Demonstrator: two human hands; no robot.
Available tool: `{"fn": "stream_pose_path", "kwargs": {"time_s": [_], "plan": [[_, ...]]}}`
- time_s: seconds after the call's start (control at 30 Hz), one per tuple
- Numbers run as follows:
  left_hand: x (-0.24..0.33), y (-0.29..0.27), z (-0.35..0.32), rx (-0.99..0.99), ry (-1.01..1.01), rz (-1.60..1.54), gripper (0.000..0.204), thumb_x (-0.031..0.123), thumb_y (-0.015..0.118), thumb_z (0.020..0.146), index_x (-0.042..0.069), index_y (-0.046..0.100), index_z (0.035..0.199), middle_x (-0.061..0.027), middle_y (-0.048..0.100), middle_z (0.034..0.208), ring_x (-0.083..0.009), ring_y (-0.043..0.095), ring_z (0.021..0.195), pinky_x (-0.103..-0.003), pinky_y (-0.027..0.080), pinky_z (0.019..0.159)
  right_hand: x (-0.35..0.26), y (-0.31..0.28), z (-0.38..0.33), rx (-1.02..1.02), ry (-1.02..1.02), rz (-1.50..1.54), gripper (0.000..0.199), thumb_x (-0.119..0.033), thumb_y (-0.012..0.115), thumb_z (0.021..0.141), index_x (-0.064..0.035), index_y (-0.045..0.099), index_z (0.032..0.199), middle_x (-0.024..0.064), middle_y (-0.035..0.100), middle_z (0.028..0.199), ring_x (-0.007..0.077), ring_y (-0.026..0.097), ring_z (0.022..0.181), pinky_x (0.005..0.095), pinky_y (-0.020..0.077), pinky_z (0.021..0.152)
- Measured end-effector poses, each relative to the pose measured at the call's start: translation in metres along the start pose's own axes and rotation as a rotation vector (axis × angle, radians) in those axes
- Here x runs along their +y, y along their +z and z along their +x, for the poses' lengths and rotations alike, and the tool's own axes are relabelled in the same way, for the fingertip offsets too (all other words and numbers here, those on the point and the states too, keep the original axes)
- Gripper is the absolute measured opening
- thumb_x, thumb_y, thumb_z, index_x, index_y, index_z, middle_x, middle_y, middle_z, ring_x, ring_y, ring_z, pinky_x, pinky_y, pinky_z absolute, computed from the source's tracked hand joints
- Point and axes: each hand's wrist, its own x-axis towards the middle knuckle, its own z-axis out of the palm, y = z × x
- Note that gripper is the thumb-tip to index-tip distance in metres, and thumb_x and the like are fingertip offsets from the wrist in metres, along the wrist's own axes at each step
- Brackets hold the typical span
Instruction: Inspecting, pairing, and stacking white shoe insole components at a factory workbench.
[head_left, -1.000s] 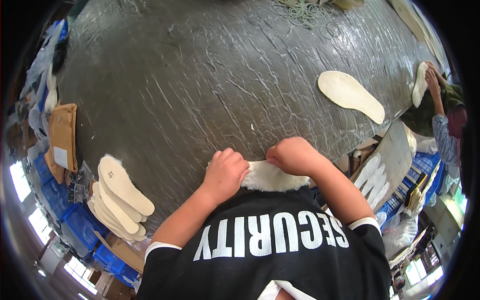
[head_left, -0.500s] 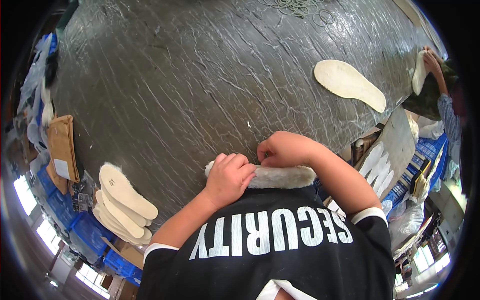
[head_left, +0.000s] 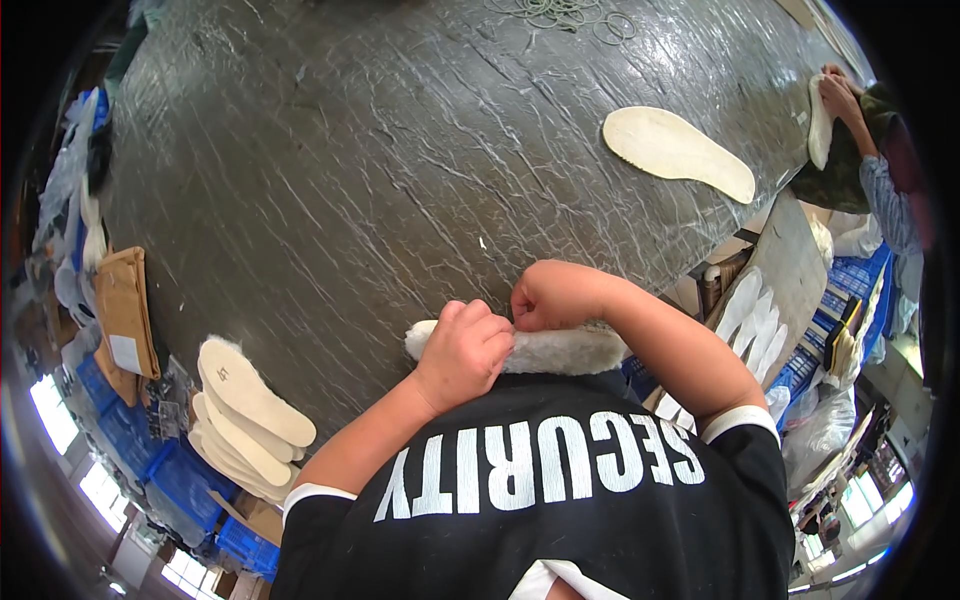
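A fleecy, cream-white insole (head_left: 570,352) lies crosswise at the table's near edge, close against my shirt, with its fluffy side showing. My left hand (head_left: 463,350) is wrapped over its left half, fingers closed on it. At the middle of its far edge, my right hand (head_left: 555,297) is closed in a pinch with the knuckles bent. Whatever sits between those fingertips is hidden. Farther off to the right, a flat cream insole (head_left: 680,152) rests alone on the table.
Several insoles (head_left: 255,400) are stacked at the left near edge of the dark, wrinkle-covered table (head_left: 330,180). Green rubber bands (head_left: 555,12) lie at the far side. Another person's hands (head_left: 840,95) hold an insole at far right. White insoles (head_left: 745,310) sit on a lower board, right.
The view has shifted slightly, so the far insole and rubber bands sit a little farther left. Both my hands stay on the fleecy insole, with hardly any visible movement.
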Motion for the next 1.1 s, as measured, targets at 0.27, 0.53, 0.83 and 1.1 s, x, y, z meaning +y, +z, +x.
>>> {"fn": "stream_pose_path", "kwargs": {"time_s": [0.27, 0.53, 0.83, 1.1], "plan": [[0.012, -0.003, 0.001, -0.022, -0.153, -0.043, 0.021, 0.007, 0.075, 0.066, 0.009, 0.061, 0.081, 0.001, 0.061, 0.082, -0.0204, 0.054, 0.079, -0.039, 0.035, 0.078, 0.004, 0.011, -0.009, 0.088, 0.039, 0.138, 0.015, -0.018, 0.066, 0.073, -0.0052, 0.071, 0.077, 0.0128, 0.066, 0.067, 0.0239, 0.064, 0.063, 0.0365, 0.0495, 0.06], [0.006, 0.003, -0.001, -0.09, 0.014, -0.075, 0.021, 0.0, 0.071, 0.063, 0.011, 0.061, 0.079, -0.0015, 0.058, 0.082, -0.0223, 0.055, 0.083, -0.041, 0.036, 0.081, 0.009, 0.02, -0.005, 0.198, 0.068, -0.07, 0.016, -0.018, 0.067, 0.071, -0.0035, 0.071, 0.079, 0.0144, 0.066, 0.071, 0.0262, 0.064, 0.065, 0.0374, 0.0498, 0.063], [0.005, 0.014, -0.007, 0.098, -0.079, -0.163, 0.024, -0.003, 0.069, 0.065, 0.006, 0.057, 0.082, -0.0067, 0.058, 0.083, -0.0266, 0.059, 0.084, -0.042, 0.042, 0.082, 0.014, 0.028, -0.018, 0.129, 0.02, 0.343, 0.015, -0.016, 0.068, 0.082, -0.0013, 0.068, 0.083, 0.0071, 0.064, 0.066, 0.0131, 0.055, 0.061, 0.0309, 0.0454, 0.059], [0.01, 0.016, -0.005, 0.098, -0.143, -0.096, 0.023, -0.003, 0.069, 0.065, 0.006, 0.058, 0.083, -0.0067, 0.059, 0.081, -0.0265, 0.058, 0.079, -0.04, 0.042, 0.078, 0.019, 0.023, -0.023, 0.108, -0.11, 0.318, 0.022, -0.02, 0.073, 0.081, -0.0024, 0.069, 0.094, 0.0076, 0.068, 0.074, 0.0163, 0.06, 0.065, 0.0323, 0.0478, 0.063]]}}
